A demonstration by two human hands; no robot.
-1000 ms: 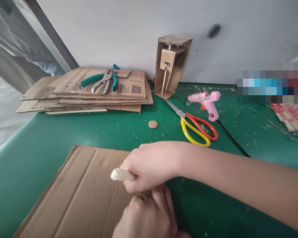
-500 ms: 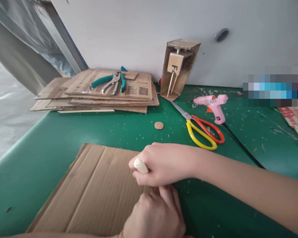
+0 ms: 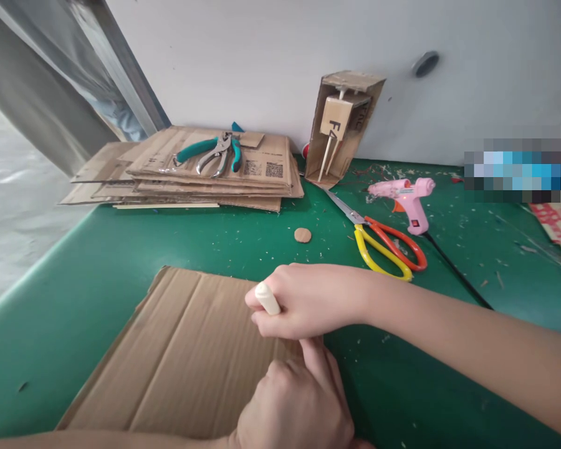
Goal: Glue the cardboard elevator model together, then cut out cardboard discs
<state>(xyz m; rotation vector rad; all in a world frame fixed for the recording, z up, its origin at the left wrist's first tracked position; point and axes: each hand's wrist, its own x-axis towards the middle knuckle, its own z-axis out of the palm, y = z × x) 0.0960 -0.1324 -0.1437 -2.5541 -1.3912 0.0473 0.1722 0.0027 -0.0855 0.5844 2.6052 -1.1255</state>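
Observation:
A brown cardboard sheet (image 3: 191,349) lies on the green table with a crease running along its left part. My right hand (image 3: 303,299) is closed round a cream-white pen-like tool (image 3: 267,298), whose rounded top end sticks up from the fist; its lower end is hidden. Just below it, my left hand (image 3: 297,399) presses down at the sheet's right edge with bent fingers, one finger reaching under the right hand. Beyond the sheet lies a small cardboard disc (image 3: 302,235). Scissors (image 3: 355,217) with yellow and red handles lie past my right forearm.
Teal-handled pliers (image 3: 222,146) rest on a stack of cardboard (image 3: 206,181) at the back left. A cardboard box structure (image 3: 341,131) with sticks leans near the white wall. The pink glue gun (image 3: 414,196) trails a black cord (image 3: 458,274). Scraps dot the green table (image 3: 243,240).
The view has shifted slightly, so the table's things appear a little further right. Both hands keep nearly the same place on the sheet, and the right still grips the pen-like tool.

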